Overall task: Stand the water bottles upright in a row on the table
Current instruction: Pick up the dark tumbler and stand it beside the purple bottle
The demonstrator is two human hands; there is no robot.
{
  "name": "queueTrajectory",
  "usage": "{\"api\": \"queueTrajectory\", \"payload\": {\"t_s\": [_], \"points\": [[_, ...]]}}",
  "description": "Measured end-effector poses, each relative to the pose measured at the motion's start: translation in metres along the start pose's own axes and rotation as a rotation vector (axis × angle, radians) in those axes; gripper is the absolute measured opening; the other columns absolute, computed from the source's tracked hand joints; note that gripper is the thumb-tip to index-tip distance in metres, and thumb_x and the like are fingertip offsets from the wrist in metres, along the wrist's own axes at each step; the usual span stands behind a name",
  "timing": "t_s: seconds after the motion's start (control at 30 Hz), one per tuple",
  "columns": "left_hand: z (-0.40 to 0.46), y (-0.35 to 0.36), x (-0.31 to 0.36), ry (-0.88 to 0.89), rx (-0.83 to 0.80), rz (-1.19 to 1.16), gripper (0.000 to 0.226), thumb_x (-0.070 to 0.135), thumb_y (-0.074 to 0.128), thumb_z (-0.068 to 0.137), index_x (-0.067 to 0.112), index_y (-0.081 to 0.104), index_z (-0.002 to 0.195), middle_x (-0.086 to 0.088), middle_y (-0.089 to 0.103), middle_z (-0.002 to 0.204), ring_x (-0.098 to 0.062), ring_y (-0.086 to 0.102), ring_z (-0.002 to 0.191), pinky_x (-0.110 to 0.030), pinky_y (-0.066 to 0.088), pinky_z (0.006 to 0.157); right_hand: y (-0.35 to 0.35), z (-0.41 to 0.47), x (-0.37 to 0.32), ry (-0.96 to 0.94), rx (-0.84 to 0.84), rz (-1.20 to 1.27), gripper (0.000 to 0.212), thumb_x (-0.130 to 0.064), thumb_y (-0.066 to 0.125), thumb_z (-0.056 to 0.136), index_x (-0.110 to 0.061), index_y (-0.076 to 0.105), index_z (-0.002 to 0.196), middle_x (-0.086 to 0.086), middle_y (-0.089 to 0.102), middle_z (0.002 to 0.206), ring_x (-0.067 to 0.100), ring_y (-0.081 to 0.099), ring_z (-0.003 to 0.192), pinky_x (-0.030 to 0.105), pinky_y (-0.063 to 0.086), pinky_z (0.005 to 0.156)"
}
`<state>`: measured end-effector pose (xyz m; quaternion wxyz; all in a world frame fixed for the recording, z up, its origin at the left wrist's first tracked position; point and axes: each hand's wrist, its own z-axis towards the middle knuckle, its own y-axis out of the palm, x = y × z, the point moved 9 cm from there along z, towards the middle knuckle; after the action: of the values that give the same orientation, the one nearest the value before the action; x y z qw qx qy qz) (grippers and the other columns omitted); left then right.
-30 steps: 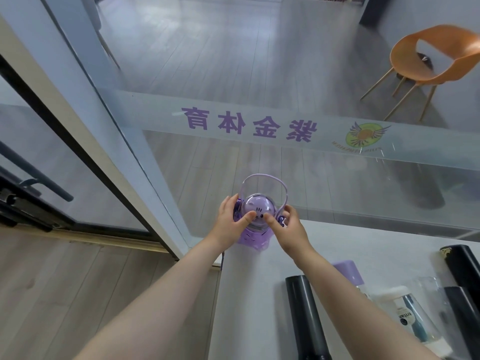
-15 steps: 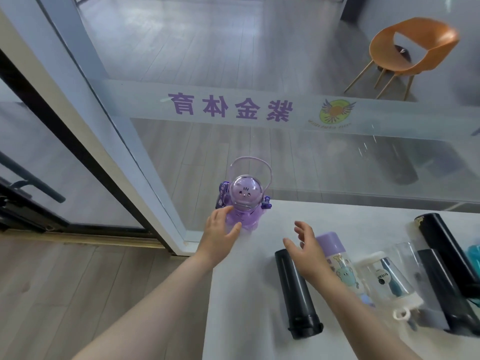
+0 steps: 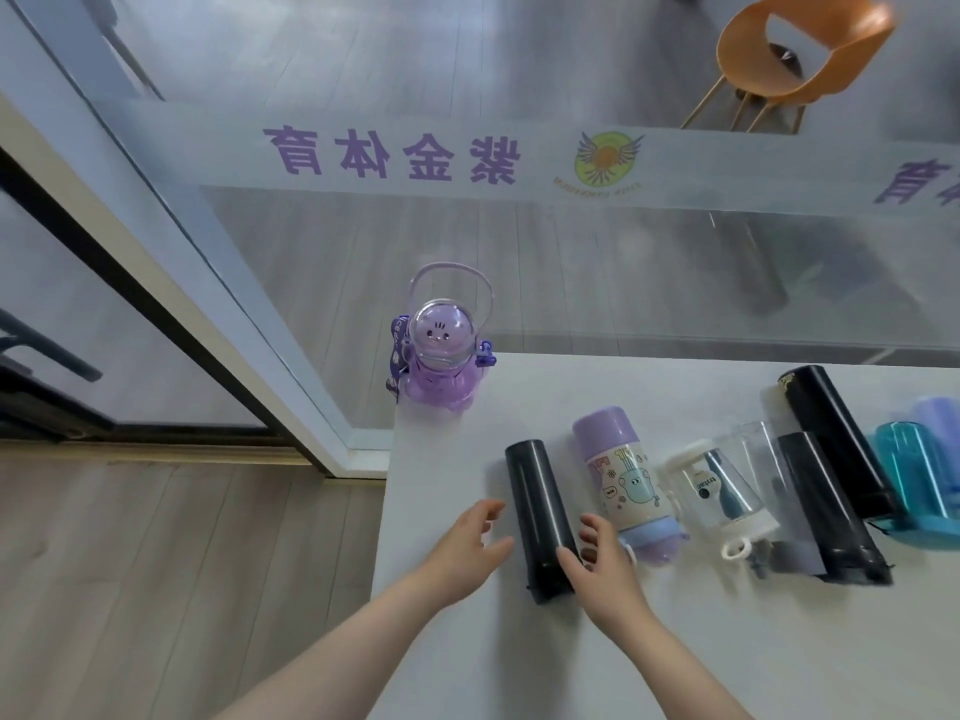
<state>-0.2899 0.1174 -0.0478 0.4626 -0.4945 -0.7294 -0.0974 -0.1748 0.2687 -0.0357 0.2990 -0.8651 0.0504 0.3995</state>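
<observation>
A purple bear-shaped bottle (image 3: 439,363) with a loop handle stands upright at the far left corner of the white table (image 3: 519,657). Several bottles lie on their sides in a line: a black flask (image 3: 540,511), a purple-capped cartoon bottle (image 3: 626,478), a clear bottle (image 3: 719,493), two more black flasks (image 3: 826,511) (image 3: 831,428) and a teal bottle (image 3: 914,470). My left hand (image 3: 470,548) hovers open just left of the first black flask. My right hand (image 3: 597,569) is open at that flask's near right side, close to its lower end.
A glass wall (image 3: 571,241) with purple lettering runs along the table's far edge. The table's left edge drops to a wooden floor (image 3: 156,563). An orange chair (image 3: 795,59) stands beyond the glass.
Both hands let go of the upright purple bear bottle and drew back toward me, coming down on either side of the first black flask. The view shifted right.
</observation>
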Motion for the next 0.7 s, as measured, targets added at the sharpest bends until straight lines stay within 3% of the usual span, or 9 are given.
{"api": "queueTrajectory", "payload": {"t_s": [0.1,0.2,0.33,0.43,0.5,0.6,0.7], "points": [[-0.011,0.024,0.004,-0.048,-0.021,-0.148,0.054,0.022,0.058,0.093,0.024,0.036,0.142,0.002,0.044,0.143,-0.013,0.049,0.124,-0.025,0.042,0.1,0.004,-0.007,0.009,0.012,-0.082,0.065,0.05,-0.022,0.068,0.087,-0.024,0.04,0.129,-0.006,0.051,0.116,0.011,0.055,0.108,0.019,0.046,0.084],[-0.022,0.048,0.01,-0.06,-0.055,-0.34,0.061,0.008,0.059,0.091,0.031,0.029,0.139,0.007,0.051,0.13,-0.009,0.062,0.11,-0.021,0.051,0.089,0.009,-0.012,0.02,0.052,-0.125,0.126,0.049,-0.023,0.068,0.086,-0.021,0.042,0.128,0.0,0.06,0.115,0.01,0.062,0.099,0.025,0.05,0.084],[-0.031,0.066,0.007,-0.081,-0.027,-0.406,0.079,0.014,0.065,0.084,0.034,0.02,0.147,0.007,0.054,0.13,-0.01,0.064,0.111,-0.036,0.05,0.102,0.011,-0.018,0.027,0.074,-0.184,0.154,0.05,-0.022,0.067,0.087,-0.017,0.042,0.131,-0.001,0.063,0.113,0.014,0.065,0.096,0.024,0.05,0.08],[-0.04,0.073,0.014,-0.067,-0.007,-0.435,0.074,0.007,0.062,0.089,0.036,0.021,0.143,0.005,0.052,0.126,-0.012,0.064,0.107,-0.026,0.054,0.091,0.006,-0.022,0.029,0.078,-0.216,0.201,0.052,-0.02,0.066,0.088,-0.018,0.039,0.132,0.002,0.061,0.115,0.016,0.063,0.099,0.022,0.049,0.079],[-0.047,0.073,0.023,-0.042,0.027,-0.435,0.07,0.005,0.061,0.09,0.035,0.023,0.14,0.008,0.051,0.121,-0.01,0.063,0.1,-0.019,0.054,0.08,0.002,-0.024,0.032,0.091,-0.236,0.241,0.054,-0.021,0.066,0.089,-0.018,0.037,0.135,0.006,0.061,0.116,0.018,0.064,0.101,0.03,0.052,0.087],[-0.056,0.072,0.033,-0.006,0.114,-0.439,0.061,0.009,0.063,0.09,0.031,0.033,0.139,0.008,0.053,0.117,-0.01,0.062,0.093,-0.018,0.053,0.077,-0.003,-0.029,0.031,0.097,-0.294,0.297,0.047,-0.024,0.063,0.091,-0.021,0.039,0.131,0.008,0.064,0.114,0.02,0.066,0.101,0.035,0.054,0.088],[-0.065,0.068,0.041,0.013,0.184,-0.472,0.047,0.015,0.062,0.091,0.037,0.04,0.127,0.006,0.055,0.117,-0.009,0.061,0.1,-0.014,0.051,0.074,-0.01,-0.034,0.023,0.076,-0.331,0.352,0.038,-0.021,0.057,0.095,-0.019,0.042,0.129,0.009,0.066,0.112,0.021,0.066,0.101,0.033,0.055,0.084]]}}
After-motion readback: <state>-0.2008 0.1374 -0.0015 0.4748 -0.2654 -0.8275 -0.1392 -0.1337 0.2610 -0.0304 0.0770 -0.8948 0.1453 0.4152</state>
